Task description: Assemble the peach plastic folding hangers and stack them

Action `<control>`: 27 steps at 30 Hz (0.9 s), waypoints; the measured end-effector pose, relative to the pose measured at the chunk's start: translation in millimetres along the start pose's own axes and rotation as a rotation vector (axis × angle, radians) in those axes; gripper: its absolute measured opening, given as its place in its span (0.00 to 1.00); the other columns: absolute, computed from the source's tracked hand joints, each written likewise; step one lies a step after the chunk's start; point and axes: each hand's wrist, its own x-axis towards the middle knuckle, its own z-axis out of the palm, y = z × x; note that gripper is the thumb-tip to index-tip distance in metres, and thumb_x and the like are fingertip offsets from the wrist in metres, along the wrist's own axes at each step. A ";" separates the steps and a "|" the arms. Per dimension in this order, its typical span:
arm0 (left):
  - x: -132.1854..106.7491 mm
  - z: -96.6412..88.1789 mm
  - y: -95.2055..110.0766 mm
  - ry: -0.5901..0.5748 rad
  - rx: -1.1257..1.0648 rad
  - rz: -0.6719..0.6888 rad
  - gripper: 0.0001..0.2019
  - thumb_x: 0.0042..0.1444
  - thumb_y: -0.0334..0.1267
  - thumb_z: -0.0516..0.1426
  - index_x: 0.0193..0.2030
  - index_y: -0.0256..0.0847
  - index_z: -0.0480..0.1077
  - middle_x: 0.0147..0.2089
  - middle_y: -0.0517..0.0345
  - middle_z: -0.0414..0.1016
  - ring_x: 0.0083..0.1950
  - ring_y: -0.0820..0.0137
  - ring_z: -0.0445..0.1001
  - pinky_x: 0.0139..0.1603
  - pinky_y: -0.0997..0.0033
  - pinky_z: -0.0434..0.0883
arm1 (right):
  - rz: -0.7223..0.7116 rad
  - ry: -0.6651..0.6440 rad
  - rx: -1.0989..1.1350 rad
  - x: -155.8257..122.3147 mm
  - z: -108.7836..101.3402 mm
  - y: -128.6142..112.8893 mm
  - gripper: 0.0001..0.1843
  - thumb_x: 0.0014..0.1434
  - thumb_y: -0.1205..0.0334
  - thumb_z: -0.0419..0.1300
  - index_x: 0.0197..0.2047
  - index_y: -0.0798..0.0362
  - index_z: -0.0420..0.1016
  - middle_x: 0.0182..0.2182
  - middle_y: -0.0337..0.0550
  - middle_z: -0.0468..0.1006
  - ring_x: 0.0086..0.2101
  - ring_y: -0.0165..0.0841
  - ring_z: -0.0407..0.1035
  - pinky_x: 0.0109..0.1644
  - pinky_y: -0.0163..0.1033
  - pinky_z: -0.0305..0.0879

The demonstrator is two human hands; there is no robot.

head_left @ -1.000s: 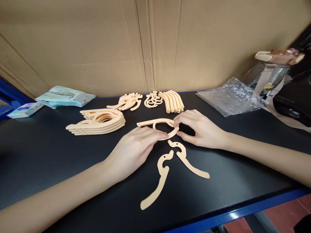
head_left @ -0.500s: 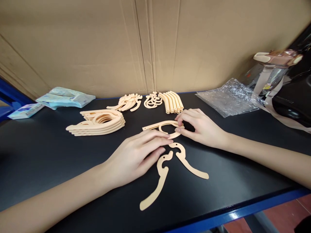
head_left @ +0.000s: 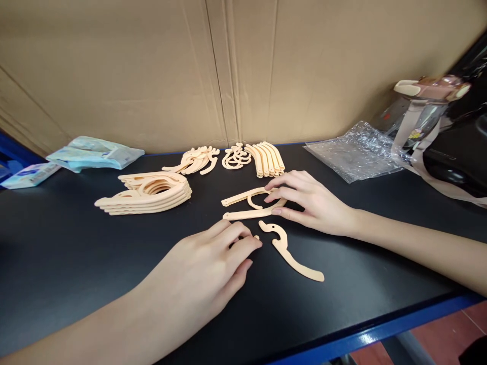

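Observation:
My right hand point(head_left: 310, 203) pinches the right end of a peach plastic hook-and-arm piece point(head_left: 247, 205) lying on the black table point(head_left: 76, 253), thumb below and fingers above. My left hand point(head_left: 213, 268) lies over a second curved peach piece with its fingers bent on it. Only the tip of that piece point(head_left: 257, 237) shows past the index finger. A third curved piece point(head_left: 291, 253) lies loose just right of my left hand's fingers.
A stack of assembled peach hangers point(head_left: 148, 192) sits to the left. Behind are piles of arms point(head_left: 194, 159), hooks point(head_left: 236, 156) and bars point(head_left: 268, 158). A clear plastic bag point(head_left: 353, 152), a bottle point(head_left: 429, 101), blue packets point(head_left: 95, 152) and a cardboard wall surround them.
My left hand drew back from the hook piece and came down over the lower left curved piece, hiding it. My right hand turned the hook piece, and its lower arm now lies flat.

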 end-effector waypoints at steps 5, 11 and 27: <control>-1.2 1.1 1.1 0.012 0.146 0.071 0.19 0.52 0.19 0.50 0.48 0.33 0.73 0.40 0.52 0.78 0.38 0.62 0.78 0.29 0.66 0.76 | -0.039 -0.008 0.002 -0.4 1.0 1.3 0.11 0.66 0.56 0.58 0.46 0.52 0.76 0.47 0.47 0.76 0.49 0.37 0.69 0.53 0.46 0.61; 3.4 -6.0 -5.1 -0.005 0.055 -0.040 0.11 0.60 0.26 0.52 0.46 0.37 0.72 0.42 0.55 0.78 0.37 0.66 0.78 0.28 0.69 0.72 | -0.044 -0.014 0.012 -0.4 0.4 0.3 0.10 0.66 0.57 0.58 0.45 0.53 0.76 0.46 0.46 0.77 0.48 0.37 0.70 0.53 0.45 0.61; -12.7 -9.3 -36.0 -0.063 -0.047 0.090 0.13 0.68 0.32 0.49 0.55 0.45 0.69 0.51 0.57 0.75 0.46 0.68 0.75 0.44 0.70 0.72 | -0.027 0.002 -0.003 -1.0 2.5 2.5 0.11 0.65 0.57 0.59 0.45 0.53 0.78 0.45 0.47 0.76 0.47 0.36 0.69 0.53 0.44 0.60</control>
